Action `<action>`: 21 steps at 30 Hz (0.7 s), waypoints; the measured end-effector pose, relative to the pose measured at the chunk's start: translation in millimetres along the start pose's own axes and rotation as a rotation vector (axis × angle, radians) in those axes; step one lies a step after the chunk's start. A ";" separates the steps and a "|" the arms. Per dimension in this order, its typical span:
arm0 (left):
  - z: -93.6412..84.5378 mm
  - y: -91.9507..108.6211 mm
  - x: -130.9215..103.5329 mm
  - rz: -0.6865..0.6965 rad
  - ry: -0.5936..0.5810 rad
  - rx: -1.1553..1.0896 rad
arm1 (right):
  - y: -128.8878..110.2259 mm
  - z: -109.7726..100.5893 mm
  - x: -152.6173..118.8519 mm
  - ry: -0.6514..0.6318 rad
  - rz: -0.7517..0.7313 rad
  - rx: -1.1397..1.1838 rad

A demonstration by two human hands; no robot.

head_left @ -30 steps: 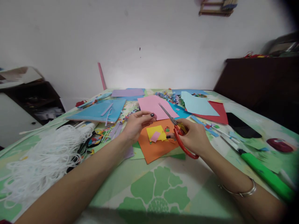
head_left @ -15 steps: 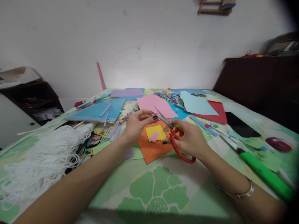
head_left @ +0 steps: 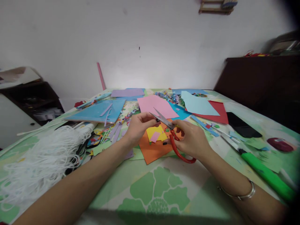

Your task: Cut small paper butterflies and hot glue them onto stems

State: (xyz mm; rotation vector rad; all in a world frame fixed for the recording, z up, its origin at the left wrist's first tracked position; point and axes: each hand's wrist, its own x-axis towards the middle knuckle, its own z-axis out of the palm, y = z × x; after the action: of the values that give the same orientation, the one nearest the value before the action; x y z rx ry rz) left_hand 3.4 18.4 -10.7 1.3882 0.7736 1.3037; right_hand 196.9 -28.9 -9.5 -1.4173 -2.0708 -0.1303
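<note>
Red-handled scissors point(head_left: 172, 134) in our right hand point(head_left: 191, 139), fingers clamped thru the loops, blades pointing up-left w/ tips at the left hand's fingertips. Left hand point(head_left: 138, 125) has thumb + fingers pinched together on a tiny paper scrap; too small to tell colour or shape, it sits right at the blade tips. Both hands hover over the orange sheet point(head_left: 153, 148), which carries a yellow piece point(head_left: 156, 132) w/ a pink bit point(head_left: 154, 137) on it.

Step, as we read it: trimming the pinched scrap, mid-snip. Next move prob calls for closing the blades while the left hand keeps the scrap steady, fingertips clear of the edges.

Vs 1 s ago: scissors have swung down + left, from apart over the pink sheet point(head_left: 156, 106) to meeting the left fingertips. Right hand shifted slightly left. Green knife point(head_left: 264, 173) + white cord pile point(head_left: 44, 159) unchanged.
</note>
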 end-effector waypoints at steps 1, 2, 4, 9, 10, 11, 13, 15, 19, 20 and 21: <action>0.1 -0.2 0.1 -0.003 0.001 -0.002 | 0.1 0.2 -0.1 0.007 -0.004 -0.004; 0.1 -0.4 0.1 -0.004 0.003 -0.005 | 0.3 0.4 -0.3 0.013 -0.008 -0.009; 0.0 -0.9 0.2 -0.011 0.001 -0.015 | 0.6 0.7 -0.5 0.015 -0.014 -0.016; -0.3 -1.1 0.2 -0.017 -0.016 -0.075 | 1.0 1.0 -0.6 0.027 -0.022 -0.023; -0.2 -0.7 0.1 -0.018 -0.016 -0.088 | 0.9 1.0 -0.6 0.032 -0.025 -0.022; -0.2 -0.3 0.0 -0.022 -0.016 -0.098 | 0.9 1.0 -0.6 0.037 -0.028 -0.021; -0.1 0.6 -0.3 -0.029 -0.017 -0.115 | 0.8 0.7 -0.6 0.044 -0.027 -0.022; 0.0 1.5 -0.5 -0.033 -0.013 -0.123 | 0.9 0.3 -0.5 0.042 -0.024 -0.025; -0.1 2.0 -0.2 -0.031 0.016 -0.118 | 1.2 -0.5 -0.3 0.033 -0.022 -0.025; -0.1 2.0 0.0 -0.028 0.024 -0.118 | 1.2 -0.7 -0.2 0.035 -0.023 -0.025; -0.1 2.0 0.2 -0.025 0.031 -0.119 | 1.3 -0.7 -0.2 0.037 -0.026 -0.025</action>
State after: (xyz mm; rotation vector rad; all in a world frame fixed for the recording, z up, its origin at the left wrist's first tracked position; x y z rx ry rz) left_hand 2.9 18.1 -8.8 1.2620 0.7203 1.3329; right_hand 198.4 -28.8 -9.4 -1.3934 -2.0644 -0.1926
